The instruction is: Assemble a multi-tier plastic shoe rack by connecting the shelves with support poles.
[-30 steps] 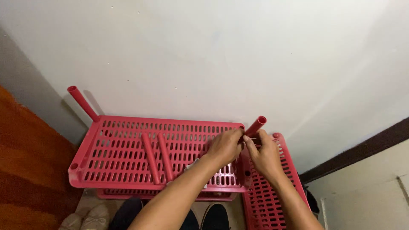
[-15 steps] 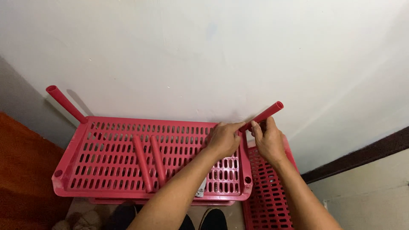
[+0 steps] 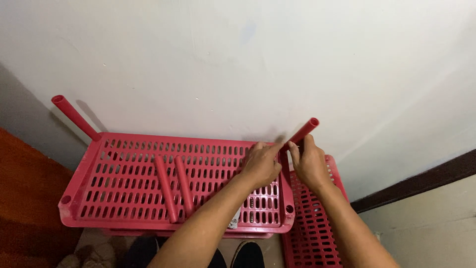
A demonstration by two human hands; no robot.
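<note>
White wall [image 3: 297, 49] | slotted red plastic shelf [image 3: 129, 183] | right hand [image 3: 310, 164] grips tube [image 3: 303, 131]

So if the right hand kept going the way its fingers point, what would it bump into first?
The right hand already pinches the red tube at the rack's back corner. Past its fingertips, the white wall probably comes next, though depth is hard to judge.

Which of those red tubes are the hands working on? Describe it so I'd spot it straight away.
Find the red slotted shelf against the white wall. At its far right corner, one red tube slants up to the right, with the left hand and right hand at its base. Two tubes lie loose on the shelf; another stands untouched at the far left corner.
</note>
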